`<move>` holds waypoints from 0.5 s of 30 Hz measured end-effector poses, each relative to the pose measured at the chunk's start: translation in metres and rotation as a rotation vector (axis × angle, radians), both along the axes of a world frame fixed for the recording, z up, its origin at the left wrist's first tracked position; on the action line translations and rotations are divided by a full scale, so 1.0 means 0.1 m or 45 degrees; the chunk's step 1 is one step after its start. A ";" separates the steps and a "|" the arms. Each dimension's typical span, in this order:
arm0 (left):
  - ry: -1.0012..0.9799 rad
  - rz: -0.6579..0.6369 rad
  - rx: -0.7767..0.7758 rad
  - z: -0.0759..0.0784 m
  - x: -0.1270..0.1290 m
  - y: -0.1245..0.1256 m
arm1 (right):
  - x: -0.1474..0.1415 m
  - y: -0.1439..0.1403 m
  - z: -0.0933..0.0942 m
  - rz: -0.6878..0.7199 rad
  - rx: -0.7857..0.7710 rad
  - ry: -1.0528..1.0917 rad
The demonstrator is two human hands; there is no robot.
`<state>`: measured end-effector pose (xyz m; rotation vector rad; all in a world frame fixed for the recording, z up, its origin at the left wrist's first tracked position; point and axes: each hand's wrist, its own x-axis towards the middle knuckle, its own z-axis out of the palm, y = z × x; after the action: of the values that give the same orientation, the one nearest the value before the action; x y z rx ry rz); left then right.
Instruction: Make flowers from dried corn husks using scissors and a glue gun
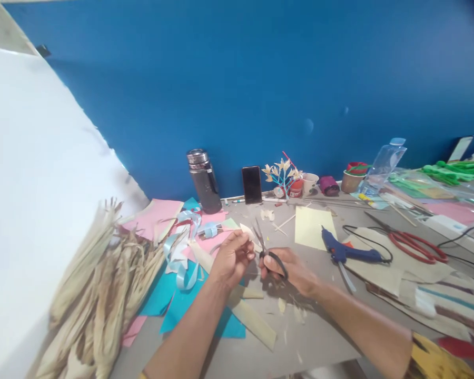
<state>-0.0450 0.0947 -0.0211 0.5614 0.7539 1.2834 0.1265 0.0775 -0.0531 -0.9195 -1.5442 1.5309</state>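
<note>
My left hand (232, 259) pinches a small cream piece of corn husk (245, 229) between thumb and fingers. Close beside it, my right hand (289, 269) grips black-handled scissors (274, 259), whose blades point up and away from me, slightly apart. Whether the blades touch the husk piece cannot be made out. Under my left hand, flat husk strips (256, 322) lie across blue paper (193, 308). Small cut scraps (296, 311) are scattered on the table below my right hand.
Dried corn husks (106, 295) are heaped at the left. A dark flask (205, 184), a phone (252, 185) and a husk-flower stem (283, 176) stand along the blue wall. At the right lie a blue glue gun (351, 251), its cable, and red-handled scissors (416, 246).
</note>
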 end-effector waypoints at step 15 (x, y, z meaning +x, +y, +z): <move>0.031 0.024 0.030 0.00 0.00 -0.02 | -0.04 -0.04 0.08 -0.004 -0.006 -0.083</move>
<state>-0.0450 0.0931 -0.0209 0.5912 0.7661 1.3061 0.1225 0.0734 -0.0449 -0.9828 -1.5844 1.5166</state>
